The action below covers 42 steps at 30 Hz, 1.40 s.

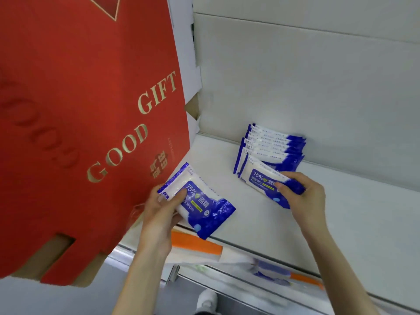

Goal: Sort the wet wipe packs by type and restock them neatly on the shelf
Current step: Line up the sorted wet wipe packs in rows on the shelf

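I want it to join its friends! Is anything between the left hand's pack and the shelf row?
Only bare white shelf lies between the blue-and-white plastic wet wipe pack in the left hand and the row of matching packs, but the right hand holds another pack at the row's front.

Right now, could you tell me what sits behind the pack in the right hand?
A row of matching blue-and-white packs leans on the shelf behind the pack the right hand grips; each overlaps the next, hiding their fronts.

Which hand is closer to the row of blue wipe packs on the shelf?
Right. The right hand holds one pack at the front end of the row; the left hand holds a second pack off to the left, beside the red box.
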Tool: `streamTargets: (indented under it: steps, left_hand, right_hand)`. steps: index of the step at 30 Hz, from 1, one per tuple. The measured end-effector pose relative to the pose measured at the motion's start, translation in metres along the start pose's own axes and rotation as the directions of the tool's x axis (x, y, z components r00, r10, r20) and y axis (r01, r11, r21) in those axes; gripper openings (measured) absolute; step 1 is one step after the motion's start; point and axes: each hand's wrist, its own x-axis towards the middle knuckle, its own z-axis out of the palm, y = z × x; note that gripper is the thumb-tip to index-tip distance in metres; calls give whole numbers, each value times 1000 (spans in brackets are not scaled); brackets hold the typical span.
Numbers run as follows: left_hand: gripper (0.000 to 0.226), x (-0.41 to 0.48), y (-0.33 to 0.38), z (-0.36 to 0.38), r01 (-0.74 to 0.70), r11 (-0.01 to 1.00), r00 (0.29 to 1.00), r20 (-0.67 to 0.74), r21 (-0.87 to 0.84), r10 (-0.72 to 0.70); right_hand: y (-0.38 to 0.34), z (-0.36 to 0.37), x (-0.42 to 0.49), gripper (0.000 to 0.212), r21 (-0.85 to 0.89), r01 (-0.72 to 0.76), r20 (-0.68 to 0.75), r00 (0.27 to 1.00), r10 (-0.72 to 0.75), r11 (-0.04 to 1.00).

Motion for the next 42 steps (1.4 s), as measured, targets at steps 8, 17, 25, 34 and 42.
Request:
streamTargets:
  steps: [8,17,25,34,42]
  left_hand:
    - [36,24,-4,-10,-166,947,971,214,274,108]
    - [32,50,-22,44,-547,517,837,449,658,315]
    - [49,66,-59,100,-630,318,749,446,708,490]
    - [77,87,-58,108,-602,414,798,495,683,344]
    - [88,79,-43,96,-532,575,840,472,622,266]
  right_hand:
    - [0,24,20,28,-196,170,-174,963,-205,966]
    - [6,26,19,39,-170,75,-316,940,-126,983]
    - [21,8,7,23,247,-80,-238,961,141,966]
    - [31,23,9,54,7,-41,-235,971,41,999]
    - [31,14,-1,60,-14,-43,-243,969,38,999]
